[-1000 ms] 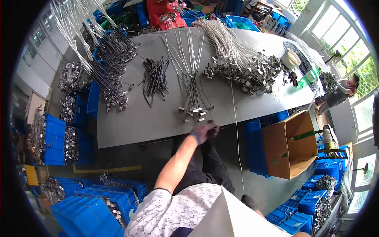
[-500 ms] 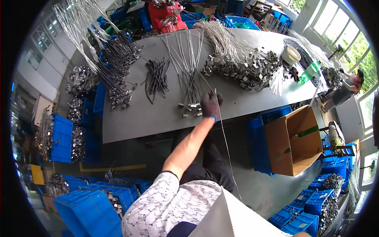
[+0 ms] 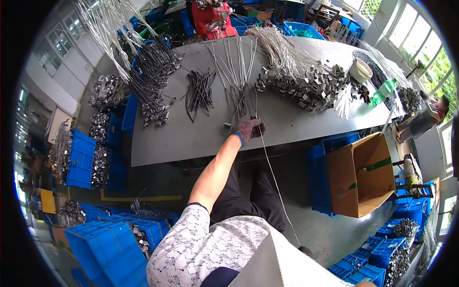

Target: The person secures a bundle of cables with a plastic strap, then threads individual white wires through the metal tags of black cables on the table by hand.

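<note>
My left hand (image 3: 247, 127), in a grey glove with dark fingers, is closed round a thin pale cable (image 3: 272, 173) near the table's front edge. The cable passes above the hand and runs down to the right, nearly straight. At its lower end is a small dark patch, my gloved right hand (image 3: 305, 250), mostly hidden behind a white fabric edge; the cable runs into it. Beneath and beyond my left hand lies a spread bunch of cables (image 3: 237, 71) with small metal end pieces, partly covered by the hand. Left of them is a pile of short black cables (image 3: 201, 91).
The grey table (image 3: 165, 143) also bears a heap of metal-ended cables (image 3: 306, 83), a pale bowl (image 3: 360, 71) and a green bottle (image 3: 384, 91). An open cardboard box (image 3: 342, 184) stands by its front right. Blue crates (image 3: 80, 158) flank the left; a person (image 3: 425, 119) is at far right.
My left hand has moved slightly left and nearer over the metal ends of the bunch, with the cable. The whole view has shifted a little, so the table sits farther right.
</note>
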Available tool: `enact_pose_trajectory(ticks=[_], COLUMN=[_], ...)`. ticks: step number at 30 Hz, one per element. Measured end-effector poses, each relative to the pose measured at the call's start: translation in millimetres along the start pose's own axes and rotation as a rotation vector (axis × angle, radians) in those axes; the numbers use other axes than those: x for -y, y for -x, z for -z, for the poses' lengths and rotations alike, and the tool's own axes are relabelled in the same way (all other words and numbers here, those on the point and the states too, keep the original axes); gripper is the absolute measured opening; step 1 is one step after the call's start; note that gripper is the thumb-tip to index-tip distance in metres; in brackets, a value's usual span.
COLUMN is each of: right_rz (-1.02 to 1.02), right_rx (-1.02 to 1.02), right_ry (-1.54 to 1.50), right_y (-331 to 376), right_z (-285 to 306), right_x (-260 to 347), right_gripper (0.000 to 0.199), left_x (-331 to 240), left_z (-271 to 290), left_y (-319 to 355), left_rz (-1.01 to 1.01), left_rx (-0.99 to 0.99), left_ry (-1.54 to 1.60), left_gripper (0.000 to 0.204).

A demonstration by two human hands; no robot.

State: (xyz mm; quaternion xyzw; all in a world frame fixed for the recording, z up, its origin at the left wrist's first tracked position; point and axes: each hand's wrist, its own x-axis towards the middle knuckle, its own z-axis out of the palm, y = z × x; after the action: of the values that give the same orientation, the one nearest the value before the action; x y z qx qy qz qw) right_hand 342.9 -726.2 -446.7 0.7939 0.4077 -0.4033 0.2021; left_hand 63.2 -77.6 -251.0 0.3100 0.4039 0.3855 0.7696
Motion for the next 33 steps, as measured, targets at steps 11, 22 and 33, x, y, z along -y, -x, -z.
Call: enact_pose_trajectory(ticks=[11,22,33], right_rz=[-0.015,-0.046,0.039], right_rx=[0.009,0.102,-0.003], right_ry=[-0.066,0.039,-0.018], right_y=[21,-14,22], right_z=[18,-4,17], right_x=[19,-19,14], right_gripper=[0.037,0.035,0.035], left_x=[-29,26,6], left_z=[20,50,55], left_y=[26,31,39], left_rz=[-0.044,0.106,-0.174], left_rx=[0.063,0.187,-0.084], left_ry=[0.265,0.227,0.451], left_gripper=[0.012,0.027,0.016])
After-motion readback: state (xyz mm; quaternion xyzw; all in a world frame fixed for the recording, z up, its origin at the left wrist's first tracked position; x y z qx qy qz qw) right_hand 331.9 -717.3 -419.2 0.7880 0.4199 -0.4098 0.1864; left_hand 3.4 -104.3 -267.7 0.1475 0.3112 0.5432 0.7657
